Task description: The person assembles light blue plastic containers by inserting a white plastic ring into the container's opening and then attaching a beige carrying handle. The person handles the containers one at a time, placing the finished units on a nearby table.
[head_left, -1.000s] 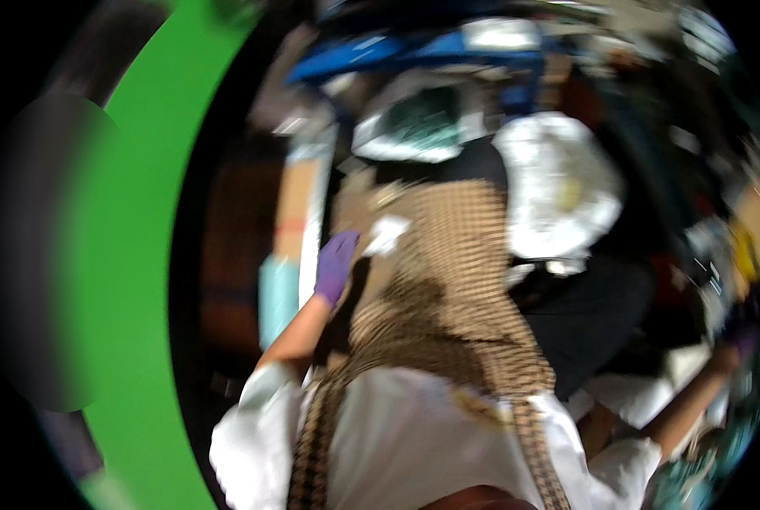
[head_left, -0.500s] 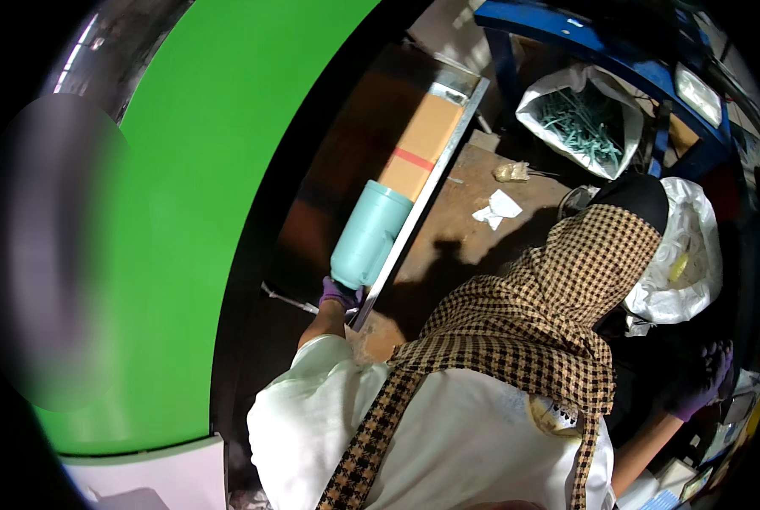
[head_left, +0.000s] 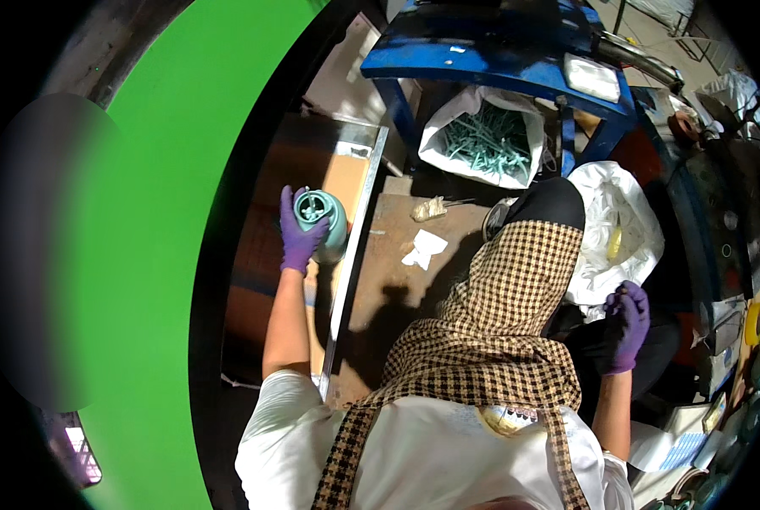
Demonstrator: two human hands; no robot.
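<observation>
My left hand (head_left: pixel 300 236), in a purple glove, is closed around the narrow end of a teal, bottle-shaped plastic part (head_left: pixel 336 240). The part is tilted so that its round opening shows, with small spokes or prongs inside. It is above the brown chute (head_left: pixel 348 177) with a metal rim. My right hand (head_left: pixel 630 327), also gloved in purple, is by my right knee, beside a white sack (head_left: pixel 596 272). Its fingers are curled in, and what they hold, if anything, is hidden.
A large green machine panel (head_left: pixel 155 229) curves along my left. Ahead stands a blue metal table (head_left: pixel 482 64), with a white sack of teal plastic scraps (head_left: pixel 490 144) below it. White paper (head_left: pixel 425 247) lies on the floor. Cluttered shelving (head_left: pixel 724 289) runs along the right.
My left hand has lifted the teal part from lying along the chute and turned its open end up. My right hand has moved forward and inward, and the whole view has shifted.
</observation>
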